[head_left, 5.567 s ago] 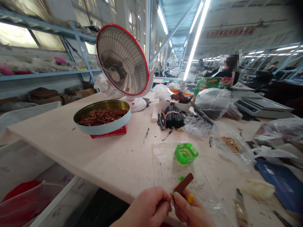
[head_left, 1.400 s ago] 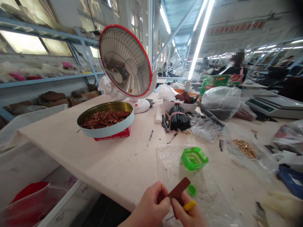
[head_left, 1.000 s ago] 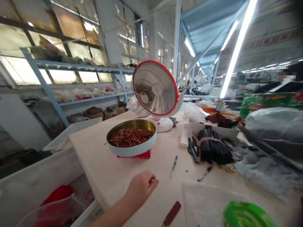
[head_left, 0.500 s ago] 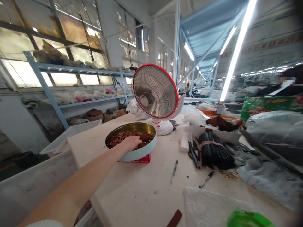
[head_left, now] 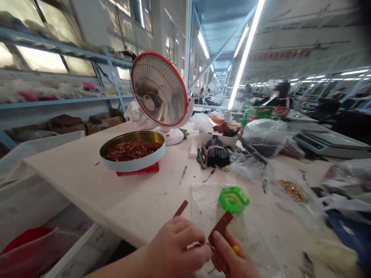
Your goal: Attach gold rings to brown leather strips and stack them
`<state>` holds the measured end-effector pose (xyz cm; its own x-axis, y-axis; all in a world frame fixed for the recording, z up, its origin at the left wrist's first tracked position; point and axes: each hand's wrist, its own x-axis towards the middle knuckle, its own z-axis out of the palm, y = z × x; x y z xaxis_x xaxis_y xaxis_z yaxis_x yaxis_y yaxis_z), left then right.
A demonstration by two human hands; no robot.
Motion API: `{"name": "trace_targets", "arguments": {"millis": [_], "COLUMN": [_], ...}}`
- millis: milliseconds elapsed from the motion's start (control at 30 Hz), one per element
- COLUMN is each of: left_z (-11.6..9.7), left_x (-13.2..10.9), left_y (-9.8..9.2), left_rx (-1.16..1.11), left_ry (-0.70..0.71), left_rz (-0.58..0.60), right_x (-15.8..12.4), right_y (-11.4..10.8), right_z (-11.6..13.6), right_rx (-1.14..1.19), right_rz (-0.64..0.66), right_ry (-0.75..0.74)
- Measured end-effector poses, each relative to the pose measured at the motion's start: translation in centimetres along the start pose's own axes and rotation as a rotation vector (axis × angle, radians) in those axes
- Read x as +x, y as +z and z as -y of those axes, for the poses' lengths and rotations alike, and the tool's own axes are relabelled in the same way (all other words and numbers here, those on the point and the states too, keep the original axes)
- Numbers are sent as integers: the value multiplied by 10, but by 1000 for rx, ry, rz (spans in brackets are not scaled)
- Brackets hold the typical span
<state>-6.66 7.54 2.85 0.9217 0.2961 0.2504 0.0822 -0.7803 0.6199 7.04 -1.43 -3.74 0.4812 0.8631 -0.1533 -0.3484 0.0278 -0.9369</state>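
While both hands work at the near edge, the table (head_left: 87,181) spans most of the view as a pale, worn surface. At its far side stands a round heater (head_left: 159,90) with a red rim and wire grille, tilted on a white base. Just in front of the heater sits a round tin (head_left: 132,151) filled with brown leather strips, resting on a red box (head_left: 139,170). To the right of the tin lies a bundle of black strips (head_left: 216,148) bound with a band. A clear plastic sheet (head_left: 208,197) covers the table ahead of the hands, and a green container (head_left: 233,199) stands on it. A scatter of small brass parts (head_left: 291,190) lies on plastic further right.

The left hand (head_left: 174,251) is closed, its fingers curled; a brown leather strip (head_left: 181,208) shows just above it, and whether the hand holds that strip cannot be told. The right hand (head_left: 232,260) pinches a second brown strip (head_left: 220,227) between thumb and fingers, the strip pointing up and away toward the green container. A small yellow item (head_left: 236,249) shows at the right hand's fingers. A thin metal piece (head_left: 203,244) bridges the gap between the two hands.
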Motion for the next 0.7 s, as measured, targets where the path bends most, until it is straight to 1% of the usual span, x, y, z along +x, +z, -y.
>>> {"name": "trace_targets", "arguments": {"millis": [33, 100, 167, 233, 300, 433, 500, 567, 633, 700], "left_z": [-2, -3, -4, -6, -10, -13, -12, -9, -6, -4], "left_x": [0, 1, 3, 4, 3, 1, 0, -1, -1, -1], "left_y": [9, 23, 35, 44, 48, 49, 51, 55, 60, 64], "left_rx": [-116, -409, -715, -912, -967, -958, -976, -981, -952, -896], "left_ry": [-85, -316, -534, -657, -685, -646, -636, -636, -640, -638], "left_rz": [-47, -112, -103, -84, -131, -207, -213, -208, -199, -192], "right_x": [-3, -10, -16, -21, -24, -24, -22, -19, -17, -15], "right_y": [-2, -5, -4, -1, 3, 5, 1, -5, -10, -12], "right_z": [1, 6, 11, 13, 12, 3, -4, -12, -19, -22], "right_rx": [13, 38, 15, -11, -16, -42, -24, 26, 74, 102], "right_rz": [-24, -81, -139, -147, -134, -142, -141, -98, -56, -43], "right_ry": [-9, -41, -69, -83, -102, -98, -56, -10, 26, 48]}}
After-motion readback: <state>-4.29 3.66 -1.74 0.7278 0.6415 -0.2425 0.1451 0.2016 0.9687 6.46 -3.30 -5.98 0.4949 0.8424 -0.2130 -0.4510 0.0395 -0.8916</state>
